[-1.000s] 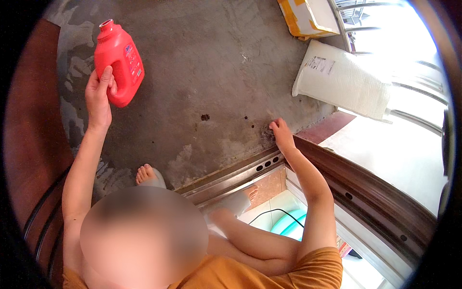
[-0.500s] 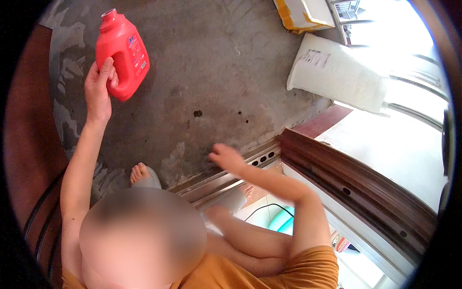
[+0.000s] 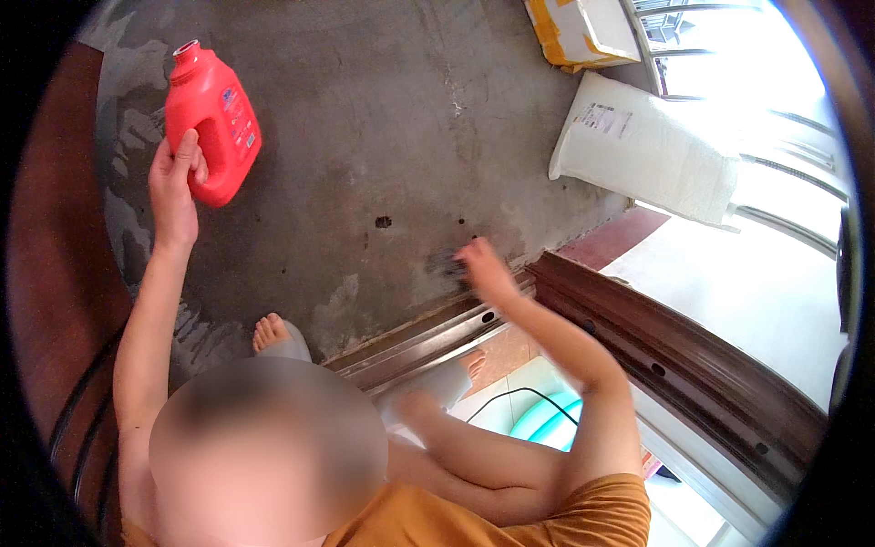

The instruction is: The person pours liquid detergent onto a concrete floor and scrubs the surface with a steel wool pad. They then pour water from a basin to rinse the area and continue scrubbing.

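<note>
A red plastic jug [image 3: 235,123] with a printed label on its side is held out over the floor at the upper left. My left hand [image 3: 178,169] is closed round its moulded handle, the thumb lying on top. The jug stands nearly upright, slightly tilted, and its neck has no cap on it. My right hand [image 3: 488,269] is above the floor near the metal door track [image 3: 428,333]. Motion smears its fingers, and whether they hold anything cannot be made out. A blurred greyish streak shows on or above the floor beside those fingertips.
Grey concrete floor [image 3: 337,118] spreads ahead, with small dark pits and damp marks at left. A white wrapped package [image 3: 629,146] and a white box with yellow tape [image 3: 583,32] stand at the upper right. A brown door frame [image 3: 674,351] runs along the right.
My right hand has swung right and a little farther out over the floor. The jug in my left hand has come slightly lower and to the left. A streak has appeared beside the right fingers.
</note>
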A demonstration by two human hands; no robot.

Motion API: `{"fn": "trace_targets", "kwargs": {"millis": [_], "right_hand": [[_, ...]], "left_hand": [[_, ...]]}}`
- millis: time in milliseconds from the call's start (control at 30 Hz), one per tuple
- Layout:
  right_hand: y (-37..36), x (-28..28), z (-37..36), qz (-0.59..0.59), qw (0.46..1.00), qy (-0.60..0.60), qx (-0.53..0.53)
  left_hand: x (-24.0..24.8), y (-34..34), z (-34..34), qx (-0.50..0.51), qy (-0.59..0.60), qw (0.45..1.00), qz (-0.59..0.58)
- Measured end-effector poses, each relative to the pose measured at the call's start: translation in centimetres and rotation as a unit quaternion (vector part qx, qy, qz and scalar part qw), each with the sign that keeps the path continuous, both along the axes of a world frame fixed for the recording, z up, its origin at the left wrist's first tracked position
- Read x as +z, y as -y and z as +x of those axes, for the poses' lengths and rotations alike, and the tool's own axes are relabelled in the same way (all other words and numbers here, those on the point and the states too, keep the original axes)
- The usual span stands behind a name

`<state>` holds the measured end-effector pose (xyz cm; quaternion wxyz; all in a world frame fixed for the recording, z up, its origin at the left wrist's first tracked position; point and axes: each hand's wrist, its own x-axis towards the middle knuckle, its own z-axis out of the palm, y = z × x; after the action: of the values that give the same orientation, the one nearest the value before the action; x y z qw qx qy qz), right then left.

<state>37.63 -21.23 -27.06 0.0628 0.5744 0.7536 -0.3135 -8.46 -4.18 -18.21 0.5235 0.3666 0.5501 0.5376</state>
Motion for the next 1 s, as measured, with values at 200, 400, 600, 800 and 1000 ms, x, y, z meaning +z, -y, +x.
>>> {"fn": "trace_targets", "kwargs": {"millis": [200,400,600,800,1000], "right_hand": [[0.8,-1.0,-12.2,0.112,0.979,-0.145,0.09],[-5.4,0.0,-1.2,0.144,0.907,-0.135,-0.372],[-7.8,-4.1,15.9,0.244,0.738,0.154,-0.61],[-13.9,-2.8,1.2,0.251,0.849,0.039,-0.463],[-13.6,2.3,-16.3,0.111,0.933,-0.074,-0.335]], "left_hand": [[0.2,-1.1,2.1,0.006,0.0,1.0,-0.006],[0.1,-1.3,1.6,-0.006,-0.005,1.0,-0.014],[0.3,-2.1,3.6,0.0,-0.007,1.0,-0.017],[1.1,-2.0,4.1,0.002,-0.021,1.0,0.003],[2.7,-2.8,6.1,-0.006,-0.015,1.0,0.018]]}}
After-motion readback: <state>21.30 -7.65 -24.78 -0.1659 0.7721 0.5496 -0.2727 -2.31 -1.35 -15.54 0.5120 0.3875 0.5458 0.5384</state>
